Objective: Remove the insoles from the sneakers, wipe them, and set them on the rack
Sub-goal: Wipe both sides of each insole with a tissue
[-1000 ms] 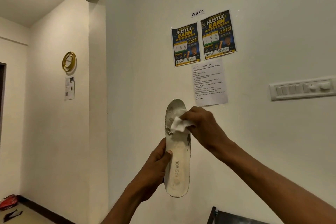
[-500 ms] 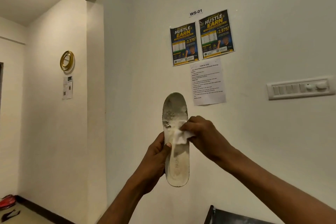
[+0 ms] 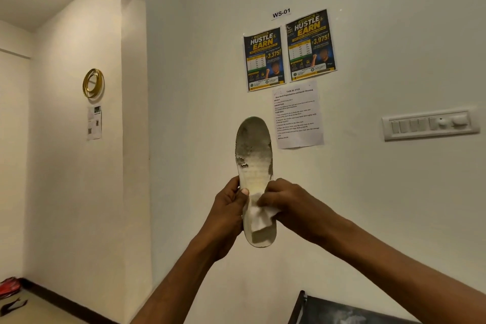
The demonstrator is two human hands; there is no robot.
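A worn white insole point(image 3: 253, 155) stands upright in front of the wall, its toe end grey with dirt. My left hand point(image 3: 227, 214) grips its left edge near the middle, thumb on the face. My right hand point(image 3: 290, 205) pinches a white wipe point(image 3: 259, 216) and presses it against the insole's lower half, near the heel. The wipe hangs down over the heel end. No sneakers are in view.
The dark top corner of a rack point(image 3: 339, 309) shows at the bottom right. Posters point(image 3: 289, 50), a task sheet point(image 3: 297, 116) and a switch panel point(image 3: 430, 123) hang on the wall behind. A red item point(image 3: 9, 287) lies on the floor at the far left.
My right hand has slid the wipe down the insole from the toe area to the heel half. The soiled toe end is now uncovered. My left hand keeps its hold.
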